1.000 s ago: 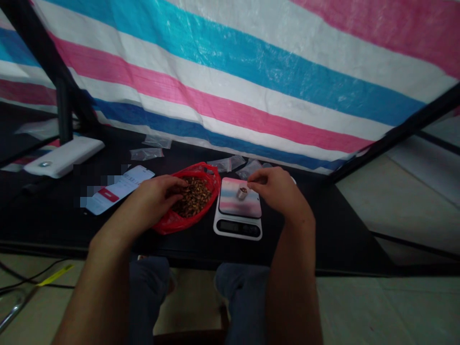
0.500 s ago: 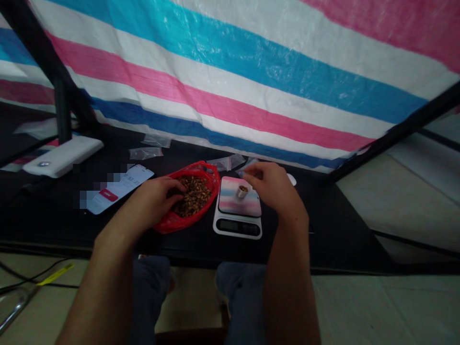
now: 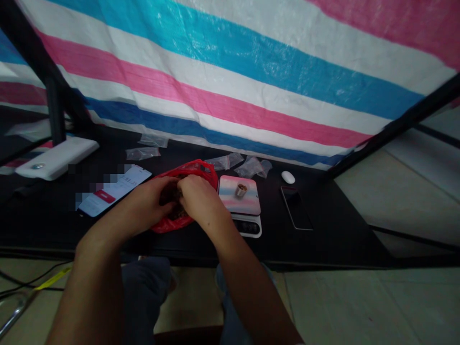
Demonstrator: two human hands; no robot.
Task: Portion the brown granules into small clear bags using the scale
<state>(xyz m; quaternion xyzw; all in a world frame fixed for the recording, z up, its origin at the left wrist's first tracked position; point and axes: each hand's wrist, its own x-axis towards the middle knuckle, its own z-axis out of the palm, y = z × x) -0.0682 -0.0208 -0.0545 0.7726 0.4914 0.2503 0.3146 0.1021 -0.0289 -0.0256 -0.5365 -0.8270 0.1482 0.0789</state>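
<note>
**Two hands together in a red plastic bag (image 3: 203, 168) of brown pieces (image 3: 171, 195)**

The fingers of the left hand (image 3: 143, 207) and right hand (image 3: 201, 199) are bunched close, tips hidden, so I can't tell what they grip. The bag sits on a dark table (image 3: 323, 239), just left of a kitchen scale (image 3: 247, 227) with a small metal cup (image 3: 241, 190) on top. One phone (image 3: 111, 196) lies farther left; another phone (image 3: 296, 208) and a white mouse (image 3: 288, 177) lie right, with small clear bags (image 3: 224, 162) along the far edge.
</note>
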